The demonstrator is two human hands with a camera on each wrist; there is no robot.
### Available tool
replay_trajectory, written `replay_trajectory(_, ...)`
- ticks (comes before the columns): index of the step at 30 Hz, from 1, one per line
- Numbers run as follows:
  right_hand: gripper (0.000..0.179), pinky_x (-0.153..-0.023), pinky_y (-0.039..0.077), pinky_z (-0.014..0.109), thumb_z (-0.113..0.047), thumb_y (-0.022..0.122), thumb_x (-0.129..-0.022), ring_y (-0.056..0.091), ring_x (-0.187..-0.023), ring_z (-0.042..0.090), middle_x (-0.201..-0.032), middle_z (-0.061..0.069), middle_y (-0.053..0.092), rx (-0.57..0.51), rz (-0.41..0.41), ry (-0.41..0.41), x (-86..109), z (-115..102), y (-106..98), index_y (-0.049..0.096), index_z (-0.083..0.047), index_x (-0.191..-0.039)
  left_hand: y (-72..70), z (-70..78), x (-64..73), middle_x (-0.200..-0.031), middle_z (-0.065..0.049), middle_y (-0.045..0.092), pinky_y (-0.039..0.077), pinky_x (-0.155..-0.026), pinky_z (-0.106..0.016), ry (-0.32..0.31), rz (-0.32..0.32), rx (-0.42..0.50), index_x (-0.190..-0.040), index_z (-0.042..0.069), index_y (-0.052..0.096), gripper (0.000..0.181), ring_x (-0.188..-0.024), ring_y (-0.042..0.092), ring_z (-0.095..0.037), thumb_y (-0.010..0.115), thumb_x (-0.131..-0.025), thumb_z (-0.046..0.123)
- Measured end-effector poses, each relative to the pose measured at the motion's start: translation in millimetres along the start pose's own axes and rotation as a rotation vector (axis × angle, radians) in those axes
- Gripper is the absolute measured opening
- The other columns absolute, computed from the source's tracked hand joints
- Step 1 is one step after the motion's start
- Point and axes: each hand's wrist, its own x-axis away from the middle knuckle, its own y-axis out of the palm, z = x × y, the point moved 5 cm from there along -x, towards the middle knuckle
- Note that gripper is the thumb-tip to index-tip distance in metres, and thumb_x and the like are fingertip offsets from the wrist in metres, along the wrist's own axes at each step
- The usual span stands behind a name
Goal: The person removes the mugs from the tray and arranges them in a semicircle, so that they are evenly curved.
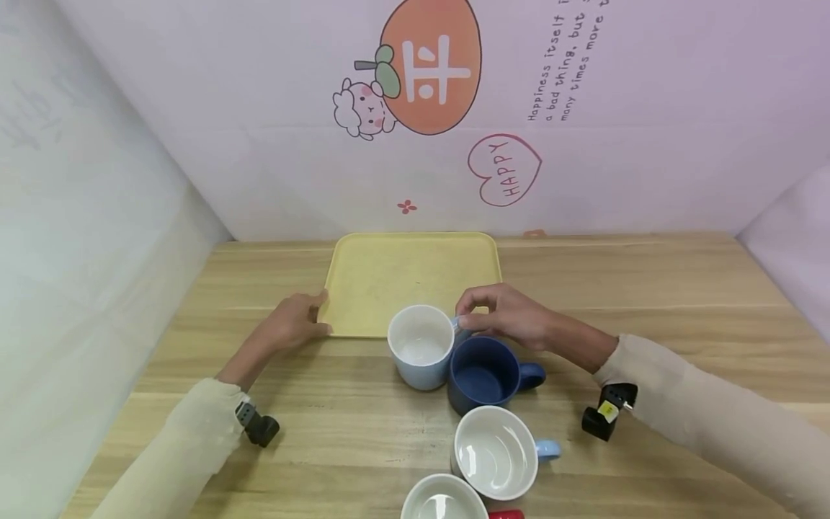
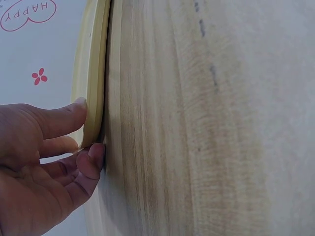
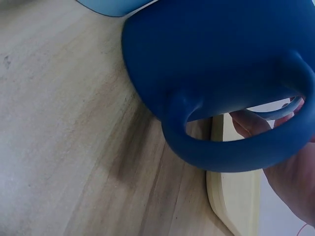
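A yellow tray [image 1: 408,270] lies at the back of the table. My left hand [image 1: 295,321] pinches its near left corner, with the thumb [image 2: 71,118] on the rim and fingers curled at the edge. By its handle my right hand [image 1: 509,313] holds a light blue mug [image 1: 421,371] with a white inside. This mug is upright and overlaps the tray's near edge in the head view. Close to its right stands a dark blue mug [image 1: 485,371], its handle pointing right. In the right wrist view the dark blue handle [image 3: 236,157] partly hides the right hand's fingers.
Nearer on the wooden table [image 1: 311,447] are a white-inside mug [image 1: 496,454] with a light blue handle and another mug [image 1: 444,501] with a red handle, cut by the frame's bottom. A printed white backdrop [image 1: 292,173] rises behind the tray.
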Motion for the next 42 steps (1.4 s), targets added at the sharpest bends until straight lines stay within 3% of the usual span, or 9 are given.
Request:
replay_trajectory(5, 0.008, -0.084, 0.049, 0.032, -0.003, 0.067, -0.094, 0.054, -0.098, 0.026, -0.099, 0.012, 0.061, 0.034, 0.02, -0.016, -0.3, 2, 2, 0.066, 0.004, -0.097, 0.4, -1.3, -0.6, -0.128, -0.033, 0.057, 0.043, -0.074, -0.036, -0.002, 0.003, 0.005, -0.143, -0.016, 0.035, 0.069, -0.076, 0.05, -0.024, 0.072, -0.09, 0.008)
replay_trajectory(10, 0.007, -0.097, 0.037, 0.04, -0.006, 0.07, -0.092, 0.054, -0.103, 0.028, -0.097, 0.011, 0.065, 0.096, 0.043, -0.031, 0.4, 5, 3, 0.069, 0.001, -0.095, 1.5, -2.2, -0.5, -0.137, -0.035, 0.048, 0.046, -0.084, -0.041, 0.005, 0.005, 0.008, -0.143, -0.017, 0.035, 0.068, -0.088, 0.055, -0.026, 0.072, -0.09, 0.008)
replay_trajectory(15, 0.008, -0.097, 0.037, 0.044, -0.007, 0.07, -0.092, 0.054, -0.104, 0.029, -0.098, 0.011, 0.066, 0.095, 0.049, -0.022, 2.1, 7, 3, 0.07, 0.0, -0.095, 0.9, -0.7, -1.3, -0.123, -0.036, 0.057, 0.042, -0.07, -0.035, 0.005, 0.002, -0.003, -0.143, -0.017, 0.035, 0.07, -0.072, 0.047, -0.023, 0.072, -0.09, 0.008)
replay_trajectory(20, 0.009, -0.098, 0.036, 0.044, -0.007, 0.071, -0.092, 0.054, -0.105, 0.029, -0.098, 0.012, 0.067, 0.093, 0.079, -0.022, 4.3, 7, 2, 0.07, 0.001, -0.095, -0.4, 0.0, -1.2, -0.117, -0.031, 0.061, 0.041, -0.07, -0.034, 0.011, 0.007, -0.004, -0.143, -0.017, 0.035, 0.07, -0.071, 0.046, -0.022, 0.073, -0.09, 0.008)
replay_trajectory(22, 0.01, -0.099, 0.035, 0.045, -0.007, 0.071, -0.092, 0.054, -0.106, 0.029, -0.098, 0.012, 0.067, 0.085, 0.094, -0.02, 4.9, 8, 2, 0.071, 0.002, -0.095, -0.6, 0.3, -0.7, -0.097, -0.024, 0.063, 0.04, -0.066, -0.034, 0.022, 0.005, 0.001, -0.143, -0.017, 0.034, 0.07, -0.066, 0.043, -0.02, 0.072, -0.09, 0.007)
replay_trajectory(25, 0.011, -0.1, 0.034, 0.046, -0.008, 0.073, -0.091, 0.055, -0.106, 0.029, -0.098, 0.012, 0.068, 0.089, 0.115, 0.001, 5.1, 8, 2, 0.072, 0.002, -0.095, -0.6, 0.8, -0.1, -0.076, -0.01, 0.052, 0.037, -0.062, -0.033, 0.038, 0.006, 0.005, -0.142, -0.018, 0.034, 0.07, -0.062, 0.038, -0.018, 0.073, -0.089, 0.007)
replay_trajectory(32, 0.013, -0.095, 0.041, 0.04, -0.01, 0.075, -0.09, 0.058, -0.101, 0.026, -0.094, 0.009, 0.07, 0.131, 0.129, 0.061, 6.7, 7, -1, 0.074, 0.001, -0.095, -2.1, 2.9, 0.8, -0.071, -0.005, 0.045, 0.036, -0.059, -0.032, 0.048, 0.009, 0.002, -0.142, -0.019, 0.034, 0.07, -0.061, 0.037, -0.016, 0.072, -0.089, 0.006)
replay_trajectory(40, 0.015, -0.079, 0.052, 0.032, -0.012, 0.076, -0.09, 0.059, -0.098, 0.026, -0.099, 0.011, 0.07, 0.074, 0.108, 0.141, 8.7, 7, -2, 0.075, 0.0, -0.097, -1.0, 1.9, 2.1, -0.069, -0.007, 0.047, 0.036, -0.058, -0.032, 0.013, 0.002, 0.012, -0.144, -0.017, 0.032, 0.073, -0.059, 0.038, -0.017, 0.073, -0.089, 0.007)
replay_trajectory(42, 0.017, -0.08, 0.053, 0.035, -0.014, 0.076, -0.09, 0.06, -0.099, 0.026, -0.102, 0.011, 0.069, 0.094, 0.109, 0.147, 10.3, 8, -4, 0.074, -0.001, -0.1, -1.9, 2.4, 2.9, -0.075, -0.009, 0.056, 0.04, -0.06, -0.031, 0.006, 0.01, 0.001, -0.144, -0.017, 0.034, 0.074, -0.063, 0.044, -0.016, 0.074, -0.089, 0.009)
